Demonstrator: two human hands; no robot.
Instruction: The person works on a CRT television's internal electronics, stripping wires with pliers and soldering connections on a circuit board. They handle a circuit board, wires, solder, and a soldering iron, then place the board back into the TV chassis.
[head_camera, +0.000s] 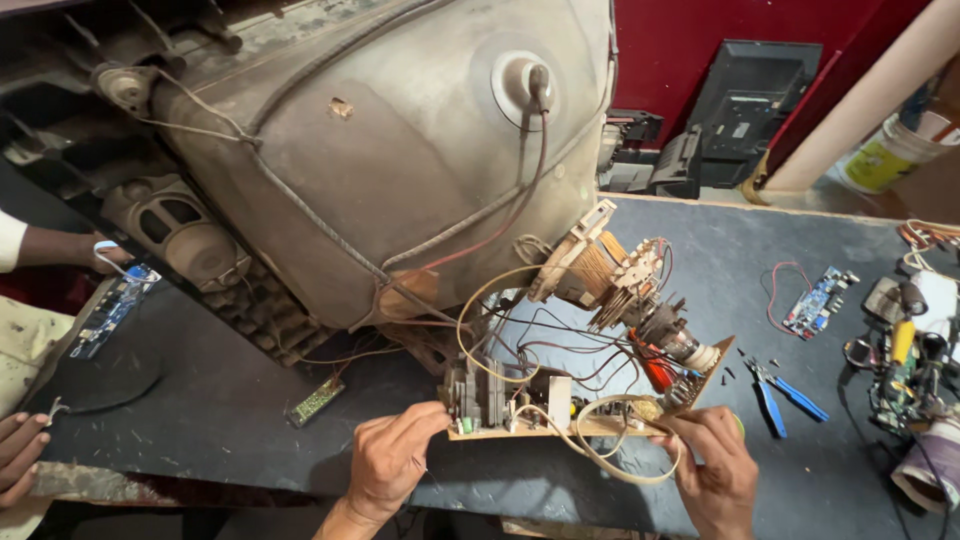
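Both hands grip my circuit board.
Left hand (390, 465) and right hand (715, 470) pinch the board (560, 425) ends; it runs left-right below the tube (400, 150).

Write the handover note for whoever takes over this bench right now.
Left hand: pinching the near-left edge of the circuit board.
Right hand: gripping its near-right corner.
Board is raised off the dark bench, wired to the picture tube lying behind it.
Blue-handled pliers lie right of the board.
Done: board out of any casing.
Left: its wires are attached to the tube.
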